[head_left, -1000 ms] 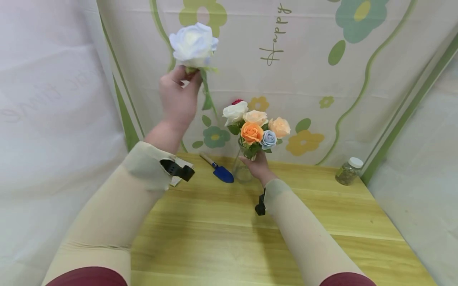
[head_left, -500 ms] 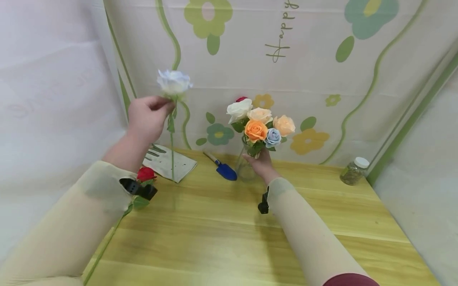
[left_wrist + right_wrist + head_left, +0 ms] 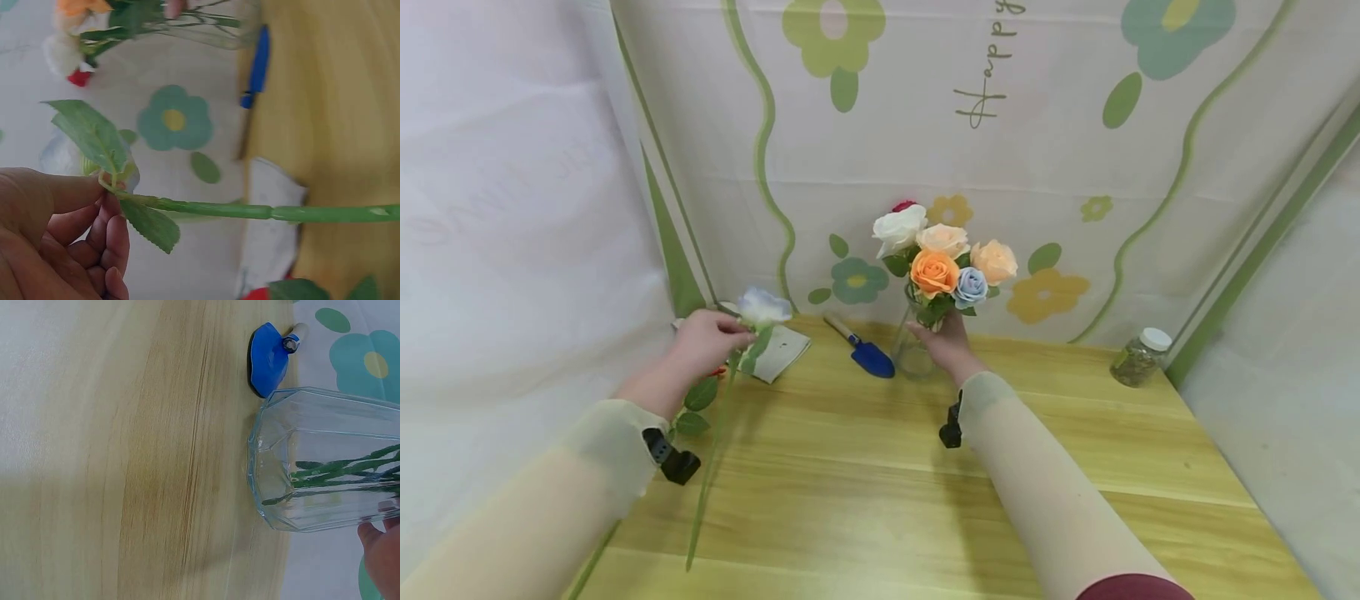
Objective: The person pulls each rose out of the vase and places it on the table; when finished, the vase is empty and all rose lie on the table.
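I'd call this flower-arranging, left hand (image 3: 697,343) pinching the pale flower (image 3: 763,307), right hand (image 3: 951,343) gripping the vase (image 3: 331,440), steady guiding needed next.

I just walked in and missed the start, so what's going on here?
A person's left hand pinches a pale bluish-white rose by its stem, apart from the glass vase. Their right hand holds that vase, in which a mixed bunch of roses sits. A blue trowel lies on the table beside the vase, and a white-lidded jar stands off to the right.
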`<state>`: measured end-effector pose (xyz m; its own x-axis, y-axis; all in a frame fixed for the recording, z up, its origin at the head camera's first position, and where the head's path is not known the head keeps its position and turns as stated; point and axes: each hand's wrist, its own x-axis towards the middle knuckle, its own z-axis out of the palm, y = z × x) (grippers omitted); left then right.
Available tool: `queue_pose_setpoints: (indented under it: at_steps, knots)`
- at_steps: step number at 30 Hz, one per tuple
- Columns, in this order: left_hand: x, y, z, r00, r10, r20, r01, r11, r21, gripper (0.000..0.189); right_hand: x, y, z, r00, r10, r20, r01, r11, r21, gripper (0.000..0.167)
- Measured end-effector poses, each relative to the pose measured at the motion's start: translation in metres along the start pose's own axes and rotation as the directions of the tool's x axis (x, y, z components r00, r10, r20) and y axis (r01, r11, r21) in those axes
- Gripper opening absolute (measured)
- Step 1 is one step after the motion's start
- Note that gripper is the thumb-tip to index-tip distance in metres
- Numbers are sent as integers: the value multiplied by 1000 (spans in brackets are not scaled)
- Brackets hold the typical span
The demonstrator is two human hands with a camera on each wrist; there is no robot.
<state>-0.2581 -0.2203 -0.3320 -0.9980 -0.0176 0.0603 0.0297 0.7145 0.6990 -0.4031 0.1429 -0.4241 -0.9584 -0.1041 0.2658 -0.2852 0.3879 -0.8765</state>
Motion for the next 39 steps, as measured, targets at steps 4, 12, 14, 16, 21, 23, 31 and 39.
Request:
queue_pose_setpoints:
  at_steps: [4, 12, 14, 16, 21, 23, 31, 39]
  knots:
    - [-1, -26, 22, 998, -35, 54, 32, 998, 57, 23, -1, -4, -1, 1000, -1, -6, 1, 1000, 5, 80]
    - [0, -65, 60, 991, -76, 112, 62, 991, 122, 15, -1, -1, 0, 1000, 7, -2, -7, 1000, -20, 80]
    - [0, -69, 68, 990, -68, 125, 52, 991, 125, 14, 0, 1, 1, 1000, 7, -4, -7, 1000, -26, 81]
    - [-1, -71, 76, 989, -63, 135, 46, 991, 123, 17, 1, 2, 1, 1000, 5, -6, -5, 1000, -27, 81]
    - [-2, -75, 91, 992, -35, 122, 22, 994, 107, 34, 2, 3, 1, 1000, 7, -5, -7, 1000, -25, 81]
    - [-1, -76, 95, 994, -33, 105, 21, 993, 114, 37, 2, 3, 1, 1000, 8, -3, -8, 1000, -28, 82]
    - [1, -73, 99, 992, -92, 86, 71, 973, 221, 37, 1, 1, 0, 1000, 4, 3, -4, 1000, -28, 82]
    - [21, -44, 56, 960, -217, 177, 151, 934, 324, 30, 0, -2, -1, 1000, -2, 3, 2, 1000, -28, 81]
